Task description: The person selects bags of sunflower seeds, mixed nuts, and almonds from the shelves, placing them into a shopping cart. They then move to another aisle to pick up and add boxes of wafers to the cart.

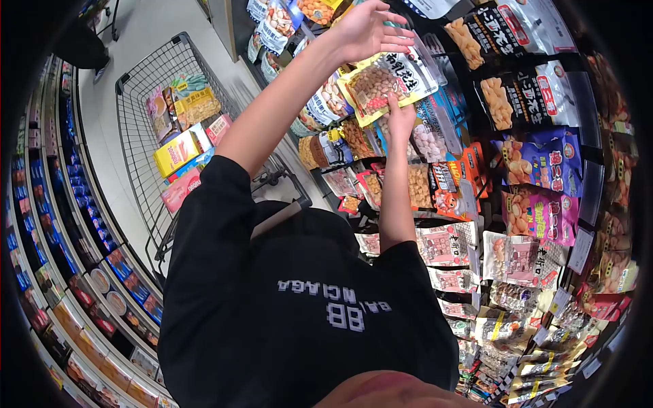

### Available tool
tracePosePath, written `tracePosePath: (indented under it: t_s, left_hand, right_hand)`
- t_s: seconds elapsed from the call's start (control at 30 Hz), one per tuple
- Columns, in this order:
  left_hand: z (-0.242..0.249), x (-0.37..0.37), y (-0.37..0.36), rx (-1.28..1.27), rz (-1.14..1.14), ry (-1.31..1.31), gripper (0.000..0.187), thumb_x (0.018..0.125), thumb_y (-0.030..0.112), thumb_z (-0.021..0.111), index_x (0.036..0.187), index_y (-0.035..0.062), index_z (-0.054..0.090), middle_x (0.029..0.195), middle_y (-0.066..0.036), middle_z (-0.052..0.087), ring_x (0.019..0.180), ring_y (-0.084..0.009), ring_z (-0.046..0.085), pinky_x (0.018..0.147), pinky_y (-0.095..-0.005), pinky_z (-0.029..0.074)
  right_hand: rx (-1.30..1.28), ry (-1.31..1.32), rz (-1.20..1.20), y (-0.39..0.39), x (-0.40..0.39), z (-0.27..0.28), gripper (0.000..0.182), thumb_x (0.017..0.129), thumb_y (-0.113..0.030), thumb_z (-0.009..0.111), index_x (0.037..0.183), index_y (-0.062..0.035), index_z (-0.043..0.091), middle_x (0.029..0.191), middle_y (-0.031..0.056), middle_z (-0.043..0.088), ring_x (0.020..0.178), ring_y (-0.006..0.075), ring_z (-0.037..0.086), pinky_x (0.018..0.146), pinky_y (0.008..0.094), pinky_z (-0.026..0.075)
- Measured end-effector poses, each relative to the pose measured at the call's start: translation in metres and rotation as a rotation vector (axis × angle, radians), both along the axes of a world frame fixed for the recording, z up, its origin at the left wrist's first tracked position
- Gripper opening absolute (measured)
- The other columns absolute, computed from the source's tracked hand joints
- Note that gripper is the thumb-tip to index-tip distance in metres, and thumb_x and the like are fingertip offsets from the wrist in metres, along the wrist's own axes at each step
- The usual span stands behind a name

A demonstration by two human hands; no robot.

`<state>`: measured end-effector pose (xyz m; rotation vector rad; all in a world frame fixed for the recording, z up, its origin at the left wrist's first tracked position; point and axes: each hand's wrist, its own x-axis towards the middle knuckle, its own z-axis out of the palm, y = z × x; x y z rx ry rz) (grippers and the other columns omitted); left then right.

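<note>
Snack bag at the shelf, cart part-filled.
My left hand [371, 30] and right hand [400, 117] grasp the peanut bag [386, 80] right of the cart [146, 88]; it is not yet loaded.

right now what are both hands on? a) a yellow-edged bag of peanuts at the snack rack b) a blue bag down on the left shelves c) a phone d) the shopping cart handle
a: the left hand grips the top of the yellow-edged bag of peanuts and the right hand pinches its lower edge, at the snack rack; the shopping cart stands untouched behind.
</note>
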<state>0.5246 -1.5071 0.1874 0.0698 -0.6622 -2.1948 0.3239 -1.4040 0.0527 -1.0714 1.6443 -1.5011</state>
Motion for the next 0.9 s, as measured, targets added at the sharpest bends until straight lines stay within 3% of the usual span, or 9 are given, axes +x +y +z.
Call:
tracePosePath:
  t_s: [0.1, 0.2, 0.5, 0.53, 0.63, 0.67, 0.77, 0.8, 0.9]
  left_hand:
    - [-0.007, 0.0, -0.002, -0.03, -0.035, 0.064, 0.044, 0.096, 0.045, 0.044, 0.101, 0.0045, 0.061, 0.107, -0.019, 0.064, 0.104, -0.0335, 0.063, 0.092, -0.0419, 0.051]
    - [-0.005, -0.007, 0.003, -0.081, 0.079, -0.102, 0.045, 0.094, 0.036, 0.038, 0.112, -0.0047, 0.049, 0.12, -0.028, 0.052, 0.112, -0.0382, 0.055, 0.099, -0.0453, 0.046]
    - [0.001, -0.004, 0.015, -0.065, 0.08, -0.089, 0.043, 0.095, 0.036, 0.041, 0.109, -0.0037, 0.049, 0.116, -0.025, 0.054, 0.107, -0.0331, 0.058, 0.094, -0.0427, 0.051]
    - [0.002, -0.004, 0.016, -0.041, 0.06, -0.085, 0.041, 0.096, 0.036, 0.042, 0.107, -0.0024, 0.052, 0.128, -0.028, 0.049, 0.12, -0.036, 0.052, 0.103, -0.0459, 0.043]
    - [-0.004, -0.006, 0.015, -0.041, 0.047, -0.053, 0.041, 0.097, 0.036, 0.042, 0.104, -0.0016, 0.055, 0.125, -0.026, 0.052, 0.119, -0.0343, 0.052, 0.103, -0.0458, 0.043]
    - [-0.006, -0.006, 0.017, -0.015, 0.031, -0.053, 0.039, 0.097, 0.036, 0.041, 0.1, 0.0, 0.058, 0.122, -0.022, 0.054, 0.118, -0.0328, 0.054, 0.102, -0.046, 0.044]
    - [-0.022, -0.005, 0.027, 0.032, 0.069, -0.102, 0.037, 0.097, 0.034, 0.041, 0.101, 0.0013, 0.058, 0.12, -0.02, 0.056, 0.116, -0.0325, 0.055, 0.101, -0.0465, 0.044]
    - [-0.03, -0.001, 0.034, 0.016, 0.059, -0.118, 0.037, 0.098, 0.034, 0.041, 0.101, 0.0022, 0.059, 0.12, -0.018, 0.057, 0.114, -0.032, 0.057, 0.1, -0.0451, 0.045]
    - [-0.07, 0.02, 0.065, 0.061, 0.009, -0.275, 0.036, 0.098, 0.034, 0.041, 0.103, 0.003, 0.059, 0.12, -0.016, 0.058, 0.108, -0.0274, 0.06, 0.095, -0.0401, 0.048]
  right_hand:
    - [0.055, -0.062, 0.037, 0.0, -0.003, -0.001, 0.023, 0.089, -0.017, 0.066, 0.107, -0.0042, 0.061, 0.093, 0.0009, 0.066, 0.069, 0.0058, 0.058, 0.051, 0.0208, 0.042]
    - [0.076, -0.013, 0.004, 0.0, 0.0, 0.001, 0.021, 0.09, -0.016, 0.065, 0.108, -0.0048, 0.061, 0.093, 0.0004, 0.065, 0.069, 0.0058, 0.058, 0.051, 0.0202, 0.042]
    - [0.056, -0.054, 0.004, -0.001, 0.002, 0.007, 0.021, 0.091, -0.016, 0.063, 0.108, -0.004, 0.061, 0.093, -0.0006, 0.064, 0.07, 0.005, 0.057, 0.05, 0.0184, 0.04]
    - [0.056, -0.054, -0.002, -0.003, 0.003, 0.008, 0.02, 0.091, -0.016, 0.063, 0.108, -0.0036, 0.061, 0.092, -0.0006, 0.064, 0.069, 0.005, 0.057, 0.049, 0.0182, 0.039]
    - [0.021, -0.113, -0.069, -0.009, 0.009, 0.007, 0.018, 0.09, -0.012, 0.063, 0.104, 0.0002, 0.062, 0.084, 0.0025, 0.063, 0.06, 0.0045, 0.052, 0.046, 0.0209, 0.036]
    - [0.056, -0.07, -0.073, -0.01, 0.007, 0.006, 0.02, 0.09, -0.013, 0.063, 0.103, 0.0023, 0.061, 0.089, 0.0052, 0.064, 0.067, 0.0084, 0.056, 0.054, 0.0236, 0.043]
    - [-0.104, 0.038, -0.043, -0.024, -0.007, -0.019, 0.022, 0.09, -0.012, 0.063, 0.104, 0.0042, 0.061, 0.093, 0.0089, 0.065, 0.077, 0.0143, 0.06, 0.069, 0.0289, 0.048]
    - [-0.043, 0.085, -0.076, -0.026, -0.012, -0.023, 0.03, 0.09, -0.017, 0.063, 0.106, 0.0078, 0.058, 0.099, 0.0151, 0.066, 0.087, 0.0202, 0.061, 0.081, 0.0332, 0.047]
    - [0.157, 0.076, -0.121, -0.036, -0.032, -0.053, 0.042, 0.09, -0.028, 0.063, 0.106, 0.0106, 0.056, 0.104, 0.0206, 0.064, 0.091, 0.0247, 0.061, 0.082, 0.0354, 0.046]
